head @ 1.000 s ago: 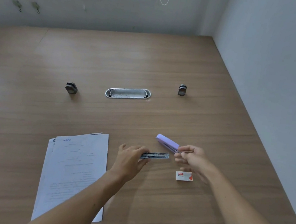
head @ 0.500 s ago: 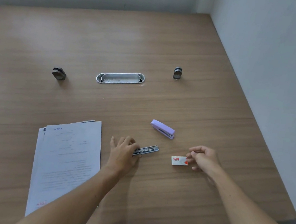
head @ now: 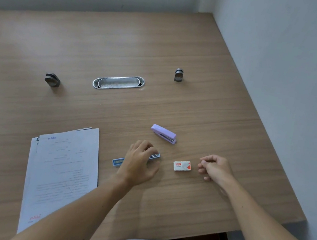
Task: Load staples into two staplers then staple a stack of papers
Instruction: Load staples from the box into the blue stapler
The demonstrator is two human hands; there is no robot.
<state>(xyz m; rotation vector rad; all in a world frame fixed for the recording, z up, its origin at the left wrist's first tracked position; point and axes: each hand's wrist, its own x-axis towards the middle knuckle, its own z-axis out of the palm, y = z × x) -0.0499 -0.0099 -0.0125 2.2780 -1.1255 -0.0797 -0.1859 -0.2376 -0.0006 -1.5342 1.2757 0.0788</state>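
Observation:
A blue stapler (head: 117,161) lies opened out flat on the wooden table (head: 205,110), its metal staple channel showing at its right end. My left hand (head: 139,163) rests on its middle, fingers curled over the channel. A purple stapler (head: 164,133) sits shut a little farther back, untouched. The white and red staple box (head: 181,165) lies between my hands. My right hand (head: 214,167) hovers just right of the box with thumb and fingers pinched together; nothing shows between them. A stack of printed papers (head: 62,169) lies at the left.
A metal cable slot (head: 118,82) is set into the table's middle, with one small metal fitting (head: 52,80) to its left and another (head: 178,75) to its right. White walls close the far and right sides. The table's front right corner (head: 301,221) is near my right arm.
My right hand left the purple stapler, went to the staple box and now sits just right of it. My left hand lowered the blue stapler flat onto the table.

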